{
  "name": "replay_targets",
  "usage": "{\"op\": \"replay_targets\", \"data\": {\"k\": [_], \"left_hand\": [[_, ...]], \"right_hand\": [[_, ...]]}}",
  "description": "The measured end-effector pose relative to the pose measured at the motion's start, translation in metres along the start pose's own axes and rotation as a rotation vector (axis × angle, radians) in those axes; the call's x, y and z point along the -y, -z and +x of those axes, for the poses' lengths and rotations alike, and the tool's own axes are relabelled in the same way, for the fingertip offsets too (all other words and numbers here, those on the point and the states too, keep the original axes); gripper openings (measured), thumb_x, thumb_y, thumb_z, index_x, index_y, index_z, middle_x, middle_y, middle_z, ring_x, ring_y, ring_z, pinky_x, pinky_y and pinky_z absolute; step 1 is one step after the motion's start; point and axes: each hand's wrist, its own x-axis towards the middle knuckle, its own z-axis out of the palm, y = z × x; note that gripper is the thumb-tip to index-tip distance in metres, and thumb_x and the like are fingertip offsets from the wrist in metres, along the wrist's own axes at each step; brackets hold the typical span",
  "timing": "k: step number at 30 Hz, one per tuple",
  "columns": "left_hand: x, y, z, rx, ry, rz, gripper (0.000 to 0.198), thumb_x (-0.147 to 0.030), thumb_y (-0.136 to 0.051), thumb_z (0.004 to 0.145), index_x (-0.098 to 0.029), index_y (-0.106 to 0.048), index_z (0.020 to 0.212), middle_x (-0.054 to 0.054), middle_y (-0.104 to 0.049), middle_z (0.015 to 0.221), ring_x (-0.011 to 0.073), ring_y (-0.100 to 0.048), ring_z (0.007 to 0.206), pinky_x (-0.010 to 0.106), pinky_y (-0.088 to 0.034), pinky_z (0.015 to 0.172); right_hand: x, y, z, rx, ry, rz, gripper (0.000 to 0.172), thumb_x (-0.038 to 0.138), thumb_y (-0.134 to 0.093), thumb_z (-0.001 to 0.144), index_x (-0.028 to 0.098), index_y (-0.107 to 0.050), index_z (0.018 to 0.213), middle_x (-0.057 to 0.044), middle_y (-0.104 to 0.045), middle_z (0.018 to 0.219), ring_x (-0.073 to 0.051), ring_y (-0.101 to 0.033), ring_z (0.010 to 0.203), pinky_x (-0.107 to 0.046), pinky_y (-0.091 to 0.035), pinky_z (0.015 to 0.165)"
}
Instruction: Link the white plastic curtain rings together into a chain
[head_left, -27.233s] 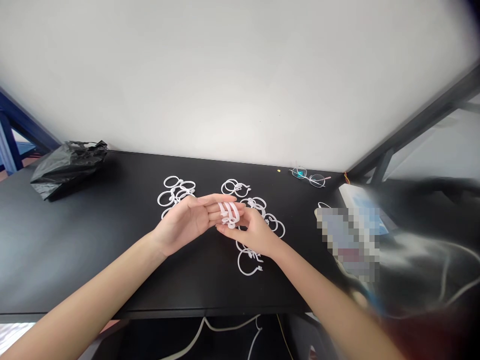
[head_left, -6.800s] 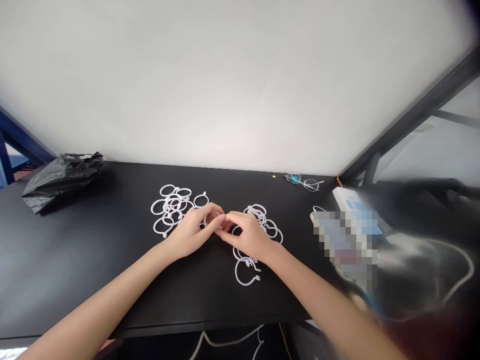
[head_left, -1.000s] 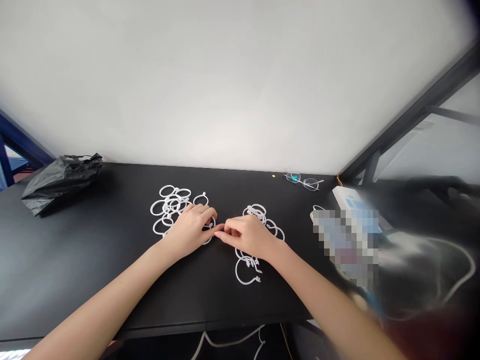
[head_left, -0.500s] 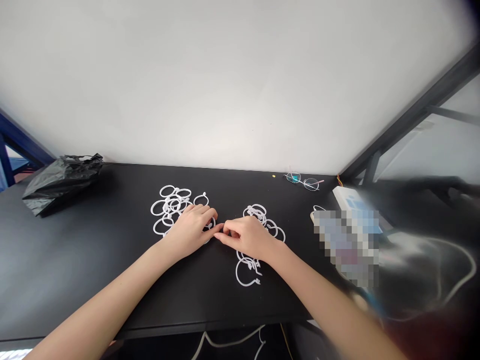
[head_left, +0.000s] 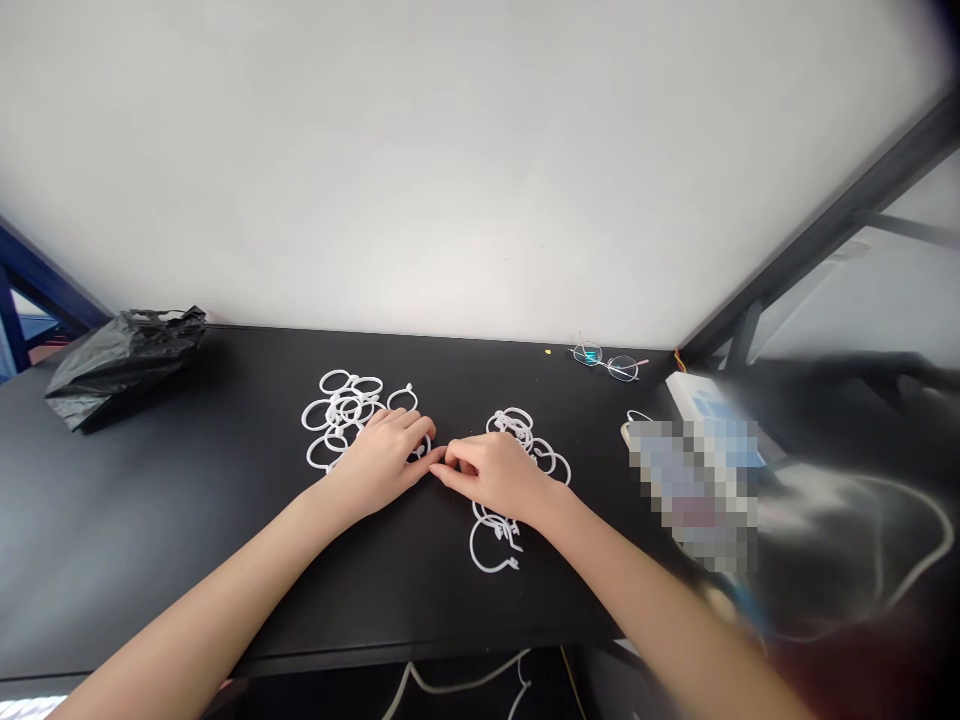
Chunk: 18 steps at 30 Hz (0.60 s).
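Observation:
Both my hands rest on the black table, fingertips meeting in the middle. My left hand lies palm down with curled fingers over a white plastic ring, which is mostly hidden under it. My right hand is closed in a pinch against the same ring's right side. A pile of closed white rings lies just beyond my left hand. A pile of open white rings lies beside and under my right hand. One open ring lies nearer to me.
A crumpled black plastic bag sits at the far left. Glasses lie at the back by the white wall. A white box and cables crowd the right side. A dark frame bar slants up at the right.
In the last second the hands have barely shifted. About seven seconds ago the ring was held up between the fingertips; now both hands lie lower, pressed to the table.

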Motion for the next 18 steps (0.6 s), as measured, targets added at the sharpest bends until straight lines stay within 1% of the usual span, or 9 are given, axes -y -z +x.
{"op": "replay_targets", "data": {"k": [7,18], "left_hand": [[-0.0002,0.0007,-0.0002,0.008,-0.005,0.001,0.023,-0.036,-0.043,0.095,-0.019,-0.056,0.086,0.003,-0.060,0.077,0.0202,-0.056,0.073,0.038,-0.042,0.079],[-0.0006,0.0005,-0.0004,-0.006,-0.020,0.018,0.025,-0.036,-0.041,0.096,-0.019,-0.056,0.086,0.003,-0.061,0.078,0.0199,-0.057,0.073,0.039,-0.043,0.080]], "right_hand": [[0.0010,-0.0010,0.0007,-0.002,-0.002,-0.036,0.029,0.024,-0.062,0.087,0.017,-0.053,0.061,0.004,-0.057,0.057,-0.008,-0.044,0.051,-0.022,-0.030,0.055],[0.0055,0.0015,0.0008,0.059,-0.040,-0.054,0.024,0.022,-0.062,0.087,0.017,-0.056,0.064,0.004,-0.056,0.057,-0.007,-0.044,0.051,-0.022,-0.029,0.054]]}}
